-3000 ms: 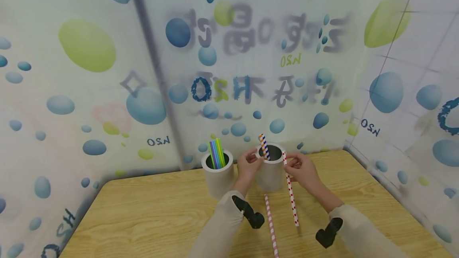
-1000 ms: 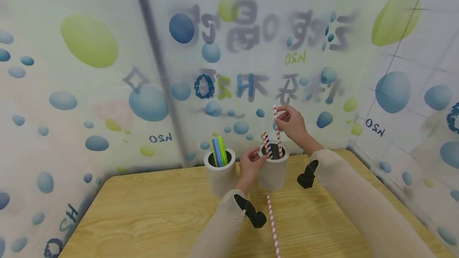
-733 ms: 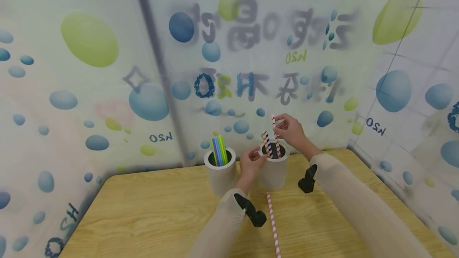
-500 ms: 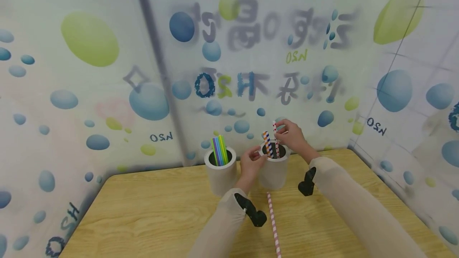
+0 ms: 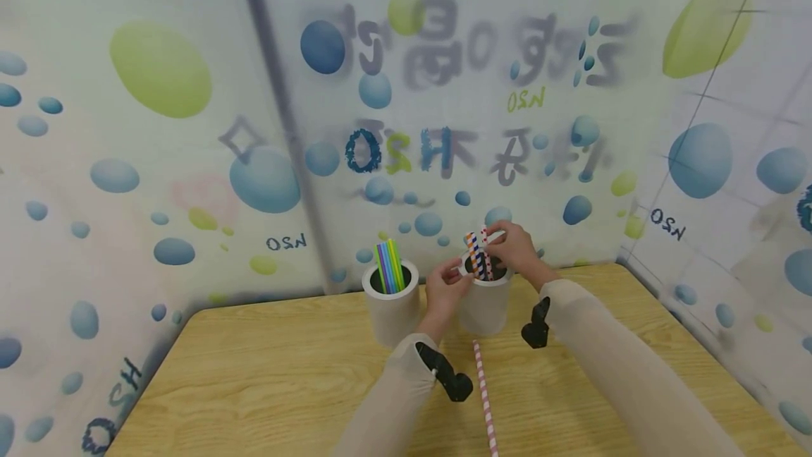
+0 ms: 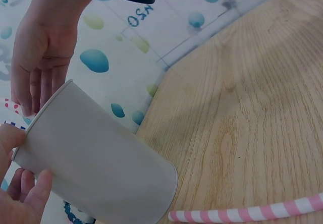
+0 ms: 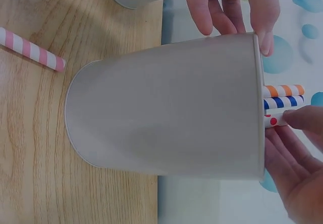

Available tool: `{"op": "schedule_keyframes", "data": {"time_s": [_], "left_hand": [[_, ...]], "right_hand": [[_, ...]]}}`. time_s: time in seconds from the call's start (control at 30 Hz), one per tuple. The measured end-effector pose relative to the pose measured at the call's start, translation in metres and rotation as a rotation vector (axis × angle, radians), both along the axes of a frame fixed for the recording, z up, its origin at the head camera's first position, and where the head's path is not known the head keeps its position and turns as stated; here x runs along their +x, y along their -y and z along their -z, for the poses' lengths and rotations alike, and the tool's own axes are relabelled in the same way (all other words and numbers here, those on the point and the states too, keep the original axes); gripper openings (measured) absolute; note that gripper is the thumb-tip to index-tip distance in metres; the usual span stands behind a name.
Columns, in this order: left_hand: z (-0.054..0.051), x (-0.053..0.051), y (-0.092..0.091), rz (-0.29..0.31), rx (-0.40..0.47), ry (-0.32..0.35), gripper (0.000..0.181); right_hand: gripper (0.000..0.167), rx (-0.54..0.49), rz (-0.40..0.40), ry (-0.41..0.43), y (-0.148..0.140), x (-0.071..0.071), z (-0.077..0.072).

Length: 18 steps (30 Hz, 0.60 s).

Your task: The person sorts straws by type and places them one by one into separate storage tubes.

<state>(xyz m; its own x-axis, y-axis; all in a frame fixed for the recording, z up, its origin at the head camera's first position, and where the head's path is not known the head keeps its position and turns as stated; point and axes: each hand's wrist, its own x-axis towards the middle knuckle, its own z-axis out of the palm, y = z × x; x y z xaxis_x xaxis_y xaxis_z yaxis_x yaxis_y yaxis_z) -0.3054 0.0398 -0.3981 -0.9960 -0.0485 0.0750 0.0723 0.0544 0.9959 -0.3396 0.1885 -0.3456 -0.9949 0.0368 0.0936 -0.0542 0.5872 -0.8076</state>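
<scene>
My right hand [image 5: 517, 249] pinches a white paper straw with red dots [image 7: 273, 120] at the mouth of the right-hand grey cup [image 5: 485, 309]. The straw's lower part is inside the cup. Beside it, an orange-striped straw [image 7: 284, 91] and a blue-striped straw [image 7: 283, 102] stick out over the rim. My left hand [image 5: 445, 295] holds that cup by its left side, thumb at the rim and fingers against the outer wall. A pink-and-white striped straw [image 5: 485, 397] lies on the table in front of the cup.
A second grey cup [image 5: 392, 319] stands to the left, holding several bright plastic straws [image 5: 390, 266] in green, yellow, blue and purple. Both cups are near the back edge of the wooden table [image 5: 273, 372]. A patterned curtain [image 5: 254, 90] hangs behind.
The dotted straw was outside the cup's right side three seconds ago. My right hand has lifted it over the rim and lowered it in beside the striped straws. My left hand stays at the cup.
</scene>
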Motion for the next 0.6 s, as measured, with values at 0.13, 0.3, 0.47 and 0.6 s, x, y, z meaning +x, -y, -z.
{"op": "schedule_keyframes", "data": {"time_s": [0.13, 0.3, 0.47, 0.6], "left_hand": [[0.000, 0.000, 0.000, 0.004, -0.004, 0.004, 0.037], [0.000, 0.000, 0.001, 0.007, 0.000, 0.000, 0.037], [0.000, 0.000, 0.001, 0.005, 0.016, -0.003, 0.036], [0.000, 0.000, 0.001, 0.008, 0.019, -0.001, 0.036]], "right_hand": [[0.031, 0.013, 0.013, 0.001, 0.003, -0.003, 0.001], [0.032, 0.035, 0.020, 0.015, 0.005, -0.006, 0.003], [0.031, 0.069, 0.025, 0.020, 0.008, -0.007, 0.004], [0.030, 0.092, 0.047, 0.038, 0.012, -0.007, 0.004]]}}
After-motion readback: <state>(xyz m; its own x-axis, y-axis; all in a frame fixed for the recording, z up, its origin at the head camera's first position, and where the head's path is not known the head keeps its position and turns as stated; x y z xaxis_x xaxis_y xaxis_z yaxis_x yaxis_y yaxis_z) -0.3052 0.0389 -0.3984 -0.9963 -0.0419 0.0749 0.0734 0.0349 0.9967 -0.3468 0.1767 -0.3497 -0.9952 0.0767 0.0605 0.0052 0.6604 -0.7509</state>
